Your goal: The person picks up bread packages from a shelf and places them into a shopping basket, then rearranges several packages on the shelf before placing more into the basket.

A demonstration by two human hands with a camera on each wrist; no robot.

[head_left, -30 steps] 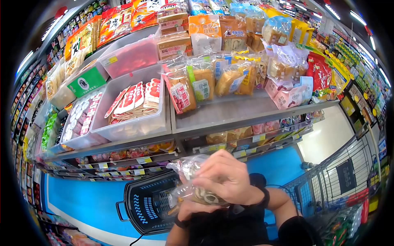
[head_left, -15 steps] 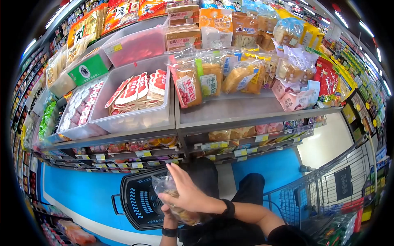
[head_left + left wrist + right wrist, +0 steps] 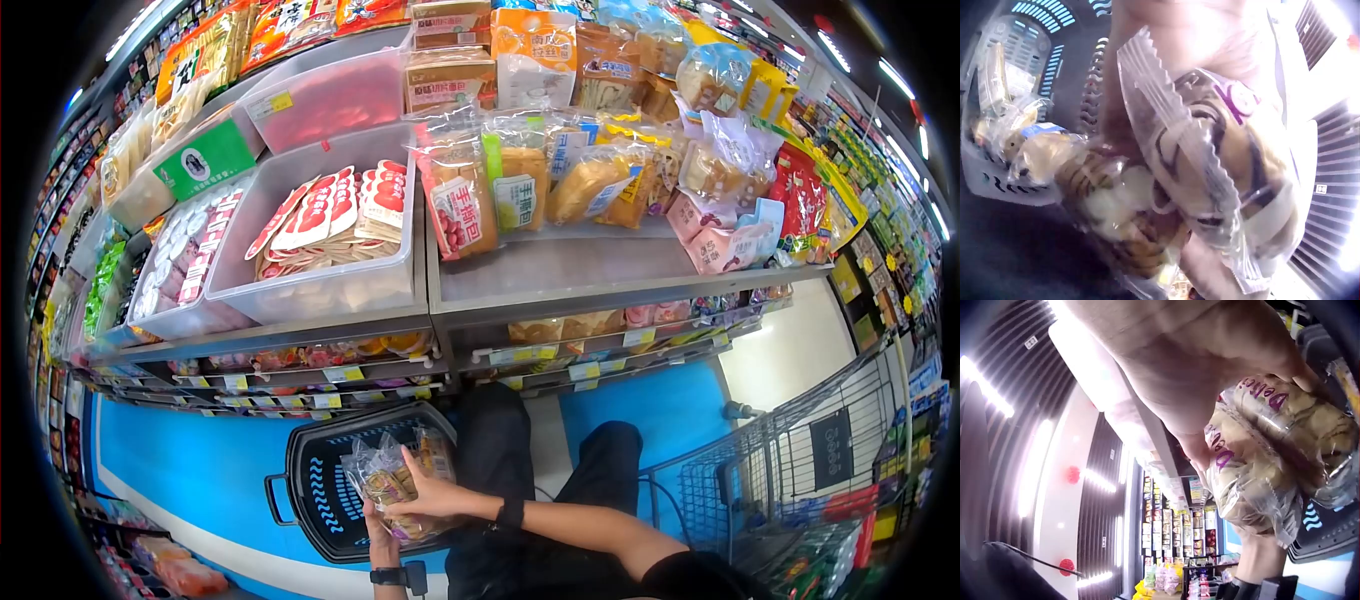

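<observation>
Two clear packages of rolled bread are held together between both hands, low over the basket in the head view: a front package (image 3: 1229,162) with purple print and a second package (image 3: 1129,212) beside it. The left hand (image 3: 383,540) grips them from the near left side. From the right, the right hand (image 3: 435,497) holds them with its thumb raised along the wrapping. In the right wrist view the right hand (image 3: 1179,356) spans the tops of the packages (image 3: 1254,481), the left wrist below. Some fingertips are hidden behind the wrapping.
The black basket (image 3: 300,440) stands on the blue floor with other wrapped bread (image 3: 1038,150) in it. A shelf (image 3: 560,272) with bread bags and plastic bins (image 3: 320,290) runs across the front. A wire cart (image 3: 780,460) is at the right, beside the person's knees.
Both hands have moved down and left with the packages, now over the basket. The right hand, raised flat beside the wrapping half a second ago, has lowered onto the packages.
</observation>
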